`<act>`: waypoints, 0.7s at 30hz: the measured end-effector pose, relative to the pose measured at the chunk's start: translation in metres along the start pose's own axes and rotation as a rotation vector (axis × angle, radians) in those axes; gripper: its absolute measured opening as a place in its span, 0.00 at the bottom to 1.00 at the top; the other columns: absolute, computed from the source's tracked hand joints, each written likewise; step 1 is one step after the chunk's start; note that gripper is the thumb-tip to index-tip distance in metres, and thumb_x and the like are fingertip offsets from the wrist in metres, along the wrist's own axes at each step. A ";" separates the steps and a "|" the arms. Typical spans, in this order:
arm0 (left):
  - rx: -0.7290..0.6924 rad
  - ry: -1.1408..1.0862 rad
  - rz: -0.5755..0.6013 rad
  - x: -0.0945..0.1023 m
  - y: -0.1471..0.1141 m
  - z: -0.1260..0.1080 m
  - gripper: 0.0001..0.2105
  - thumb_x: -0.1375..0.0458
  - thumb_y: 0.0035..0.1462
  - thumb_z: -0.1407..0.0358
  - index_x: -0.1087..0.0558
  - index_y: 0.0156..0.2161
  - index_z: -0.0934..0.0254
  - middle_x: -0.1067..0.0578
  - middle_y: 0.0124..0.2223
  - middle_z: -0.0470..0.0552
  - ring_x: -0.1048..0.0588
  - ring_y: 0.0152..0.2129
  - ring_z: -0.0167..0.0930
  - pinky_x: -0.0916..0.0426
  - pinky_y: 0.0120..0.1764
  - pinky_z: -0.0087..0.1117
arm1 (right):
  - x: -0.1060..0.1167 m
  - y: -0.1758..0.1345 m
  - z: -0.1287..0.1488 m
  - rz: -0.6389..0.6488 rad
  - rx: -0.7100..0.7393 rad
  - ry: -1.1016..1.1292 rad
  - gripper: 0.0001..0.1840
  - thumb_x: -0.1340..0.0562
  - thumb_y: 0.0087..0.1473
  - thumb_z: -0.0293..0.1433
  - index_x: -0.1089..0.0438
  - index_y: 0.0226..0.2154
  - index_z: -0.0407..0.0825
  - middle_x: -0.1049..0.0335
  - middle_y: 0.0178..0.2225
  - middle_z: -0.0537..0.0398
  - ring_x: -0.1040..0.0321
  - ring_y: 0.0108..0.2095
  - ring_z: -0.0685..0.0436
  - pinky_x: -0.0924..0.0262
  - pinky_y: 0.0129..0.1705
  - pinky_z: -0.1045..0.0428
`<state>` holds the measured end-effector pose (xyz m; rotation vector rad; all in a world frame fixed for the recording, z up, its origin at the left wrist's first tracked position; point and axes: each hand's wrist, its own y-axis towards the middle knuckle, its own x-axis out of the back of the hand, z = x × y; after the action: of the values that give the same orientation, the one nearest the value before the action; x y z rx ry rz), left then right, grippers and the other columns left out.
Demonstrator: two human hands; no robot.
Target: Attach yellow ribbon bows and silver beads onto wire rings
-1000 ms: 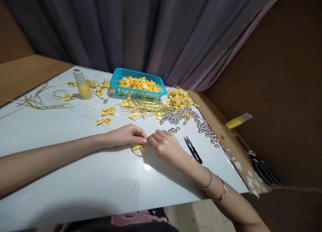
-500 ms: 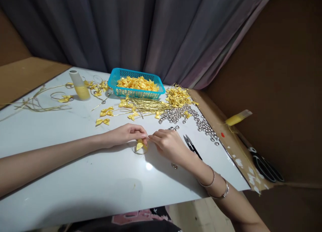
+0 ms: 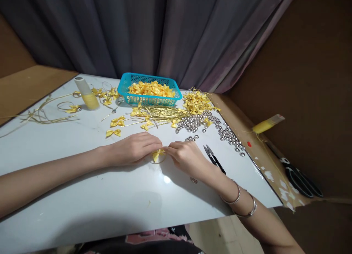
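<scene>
Holds one yellow bow (image 3: 156,156), with one cord loop (image 3: 159,163) beneath, over one white table (image 3: 110,195). With the left hand (image 3: 134,147), curls the fingers nearly closed upon its left end, thumb out of sight; with the right hand (image 3: 185,158), pinches its upper right edge, fingertips together. Has one teal basket (image 3: 150,99) beyond, one pair of black snips (image 3: 219,166) rightward.

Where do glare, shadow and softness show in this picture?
Head view: a glare spot on the glossy white tabletop, below the small yellow ribbon bow; head view: soft shadow below the bare right hand; head view: dim, pleated grey-purple curtain; head view: the bow's fine detail looks soft.
</scene>
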<state>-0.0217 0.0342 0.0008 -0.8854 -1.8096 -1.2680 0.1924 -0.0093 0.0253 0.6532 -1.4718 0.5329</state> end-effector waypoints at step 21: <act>-0.076 0.035 0.344 -0.001 -0.004 0.014 0.15 0.56 0.64 0.70 0.29 0.48 0.58 0.24 0.44 0.56 0.27 0.41 0.35 0.33 0.44 0.37 | -0.004 0.008 0.003 -0.017 -0.116 0.121 0.12 0.46 0.54 0.23 0.28 0.28 0.46 0.36 0.23 0.57 0.52 0.19 0.54 0.66 0.23 0.53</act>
<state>-0.0273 0.0462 -0.0049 -1.1532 -1.5100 -1.1278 0.1848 -0.0052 0.0216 0.5329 -1.3714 0.4629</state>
